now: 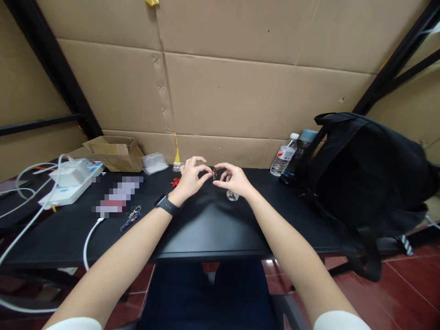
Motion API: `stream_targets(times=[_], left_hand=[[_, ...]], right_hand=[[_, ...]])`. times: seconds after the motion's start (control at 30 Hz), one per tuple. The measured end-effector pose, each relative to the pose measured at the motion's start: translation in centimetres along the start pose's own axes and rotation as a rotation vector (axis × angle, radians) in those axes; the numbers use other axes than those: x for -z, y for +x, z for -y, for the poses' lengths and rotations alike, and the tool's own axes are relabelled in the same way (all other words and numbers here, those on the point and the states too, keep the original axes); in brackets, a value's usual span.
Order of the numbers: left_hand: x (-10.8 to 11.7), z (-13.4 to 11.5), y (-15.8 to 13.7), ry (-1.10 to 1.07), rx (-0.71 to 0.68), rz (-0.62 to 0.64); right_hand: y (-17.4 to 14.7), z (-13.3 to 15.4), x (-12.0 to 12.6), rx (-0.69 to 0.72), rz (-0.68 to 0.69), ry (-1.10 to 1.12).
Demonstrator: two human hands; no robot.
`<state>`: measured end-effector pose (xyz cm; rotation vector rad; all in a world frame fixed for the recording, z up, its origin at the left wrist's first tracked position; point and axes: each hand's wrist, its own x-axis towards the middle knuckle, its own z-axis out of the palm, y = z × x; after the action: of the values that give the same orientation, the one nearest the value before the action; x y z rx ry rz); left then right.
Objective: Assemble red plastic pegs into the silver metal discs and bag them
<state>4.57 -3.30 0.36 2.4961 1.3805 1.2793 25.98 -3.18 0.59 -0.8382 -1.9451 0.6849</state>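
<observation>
Above the black table, both hands meet fingertip to fingertip. My right hand (pixel 233 178) grips a small, thin, dark shiny piece (pixel 215 174) between thumb and fingers; its exact kind is too small to tell. From the other side, my left hand (pixel 192 176) has thumb and finger pinched close against that piece. Whatever lies in the left pinch is hidden. A small round clear container (pixel 233 195) stands on the table under my right hand, partly covered by it. Several small red pieces (pixel 175 182) lie left of my left hand.
A black backpack (pixel 364 174) sits at right, beside a water bottle (pixel 283 156) and a blue-capped bottle (pixel 302 149). On the left are a cardboard box (pixel 118 153), a clear plastic bag (pixel 154 163), a white power strip (pixel 74 185) with cables, and a keychain (pixel 131 220).
</observation>
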Motion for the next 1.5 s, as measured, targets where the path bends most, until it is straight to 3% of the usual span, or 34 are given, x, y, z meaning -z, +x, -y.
stream_targets(times=[0.73, 0.9, 1.13, 1.33, 1.5], left_hand=[[-0.3, -0.5, -0.3, 0.079, -0.054, -0.054], [-0.3, -0.1, -0.2, 0.124, -0.081, -0.064], [0.2, -0.1, -0.1, 0.145, -0.117, -0.016], [0.3, -0.1, -0.1, 0.112, -0.167, 0.035], [1.2, 0.4, 0.2, 0.097, -0.09, -0.057]], right_hand=[[-0.3, 0.3, -1.4, -0.044, -0.074, -0.063], [0.0, -0.1, -0.7, -0.052, -0.037, -0.038], [0.2, -0.2, -0.2, -0.106, 0.057, -0.165], [0.3, -0.3, -0.5, -0.021, 0.085, -0.224], [-0.2, -0.5, -0.4, 0.076, 0.188, -0.401]])
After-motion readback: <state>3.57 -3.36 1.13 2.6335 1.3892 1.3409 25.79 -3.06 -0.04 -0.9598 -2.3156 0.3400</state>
